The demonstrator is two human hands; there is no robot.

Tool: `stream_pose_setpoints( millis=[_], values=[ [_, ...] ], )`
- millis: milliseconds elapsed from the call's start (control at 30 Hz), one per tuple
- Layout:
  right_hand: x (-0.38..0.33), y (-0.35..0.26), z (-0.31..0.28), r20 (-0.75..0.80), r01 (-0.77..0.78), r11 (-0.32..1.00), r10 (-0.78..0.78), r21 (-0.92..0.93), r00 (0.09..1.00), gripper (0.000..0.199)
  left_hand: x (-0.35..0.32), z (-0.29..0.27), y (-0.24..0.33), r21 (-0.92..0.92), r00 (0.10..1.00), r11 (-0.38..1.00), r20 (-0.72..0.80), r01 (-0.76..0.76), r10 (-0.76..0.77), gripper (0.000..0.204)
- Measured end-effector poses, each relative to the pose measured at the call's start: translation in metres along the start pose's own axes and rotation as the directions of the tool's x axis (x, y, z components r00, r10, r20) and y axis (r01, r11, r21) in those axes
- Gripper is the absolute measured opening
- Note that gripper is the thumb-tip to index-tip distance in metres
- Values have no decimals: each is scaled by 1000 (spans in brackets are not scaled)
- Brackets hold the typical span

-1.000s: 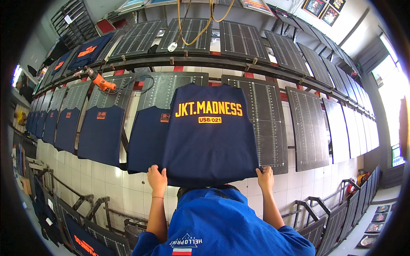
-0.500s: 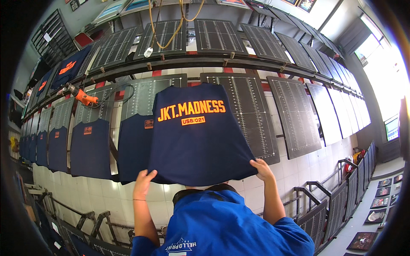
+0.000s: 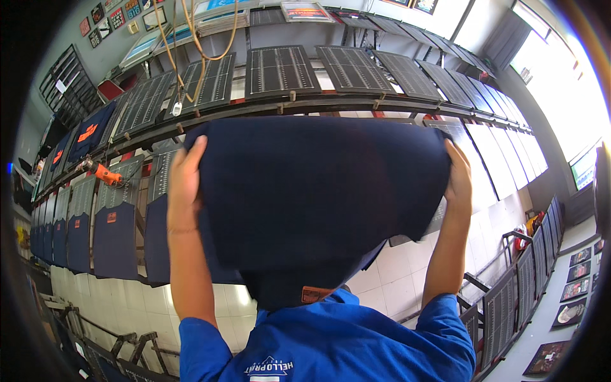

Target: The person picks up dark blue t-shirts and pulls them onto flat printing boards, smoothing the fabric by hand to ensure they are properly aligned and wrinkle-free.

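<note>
Both hands grip a navy shirt (image 3: 312,197) by its side edges, the left hand (image 3: 184,184) closed on the left edge and the right hand (image 3: 458,181) closed on the right, arms raised so the cloth hangs spread wide in front of the long rack of dark boards (image 3: 280,70). Below the shirt sits a blue collar and shoulders (image 3: 331,344), the shirt's lower end with a small orange tag (image 3: 315,294) just touching them. Left of the shirt, more navy shirts (image 3: 114,232) are stretched on boards in a row, with an orange tool (image 3: 109,176) lying above them, well apart from the hands.
</note>
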State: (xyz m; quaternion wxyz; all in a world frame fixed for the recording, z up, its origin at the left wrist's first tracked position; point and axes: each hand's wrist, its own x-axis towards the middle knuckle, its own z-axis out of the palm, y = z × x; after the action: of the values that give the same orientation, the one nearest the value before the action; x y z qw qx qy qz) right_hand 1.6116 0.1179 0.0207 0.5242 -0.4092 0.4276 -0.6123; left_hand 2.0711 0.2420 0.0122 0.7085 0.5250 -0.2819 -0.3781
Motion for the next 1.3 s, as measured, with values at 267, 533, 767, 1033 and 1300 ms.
stream_pose_setpoints(
  millis=[267, 533, 767, 1033, 1300],
  values=[
    [176, -39, -102, 139, -106, 975, 79, 197, 987, 28, 38, 144, -7, -277, 951, 959, 309, 67, 22, 21],
    [91, -24, -194, 89, -237, 971, 236, 3, 968, 33, -76, 149, -39, -79, 932, 951, 238, 299, -274, 42],
    [24, 179, -294, -244, -460, 818, 395, -344, 886, 58, -133, 69, -276, 102, 899, 925, 221, 365, -379, 37],
    [-37, 251, -345, -157, -510, 779, 489, -365, 858, 25, -191, 4, -363, 649, 936, 731, 83, 210, -343, 28],
    [-79, 257, -263, -184, -160, 108, -277, -981, 943, 22, -183, -190, -290, 649, 279, 307, 150, 696, -949, 28]
  ],
)
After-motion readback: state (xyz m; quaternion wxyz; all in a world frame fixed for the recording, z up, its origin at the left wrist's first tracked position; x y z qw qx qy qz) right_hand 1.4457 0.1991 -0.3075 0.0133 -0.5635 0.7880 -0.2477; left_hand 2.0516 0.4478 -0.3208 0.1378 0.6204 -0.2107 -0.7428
